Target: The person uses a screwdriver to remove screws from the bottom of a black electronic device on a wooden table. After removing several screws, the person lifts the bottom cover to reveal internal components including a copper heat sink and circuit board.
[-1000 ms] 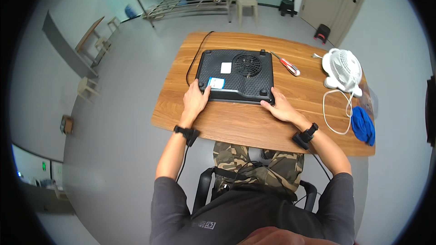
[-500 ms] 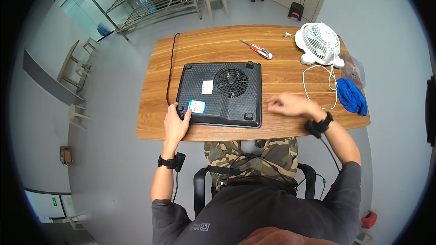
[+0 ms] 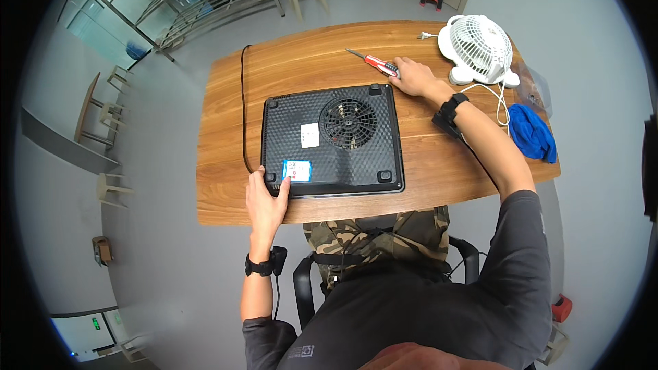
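A black induction cooker (image 3: 325, 157) lies underside up on the wooden table, showing a round fan grille, corner feet and two labels. My left hand (image 3: 267, 200) grips its near left corner, thumb on top and fingers along the side. Beyond the cooker's far right corner, my right hand (image 3: 413, 77) has its fingers closed around the handle end of a screwdriver (image 3: 377, 63) with a red and white handle. The screwdriver still lies on the table, its shaft pointing to the far left. My fingers partly hide the handle.
A white fan (image 3: 476, 48) with its cable and plug stands at the far right. Beside it are a clear plastic container (image 3: 537, 90) and a blue cloth (image 3: 531, 133). The cooker's black cord (image 3: 243, 109) runs along the table's left side. Stools and a metal rack stand beyond.
My right hand has moved away from beside the cooker, up to the screwdriver, and closed on its handle. My left hand stays on the cooker's corner. The whole view has shifted slightly.
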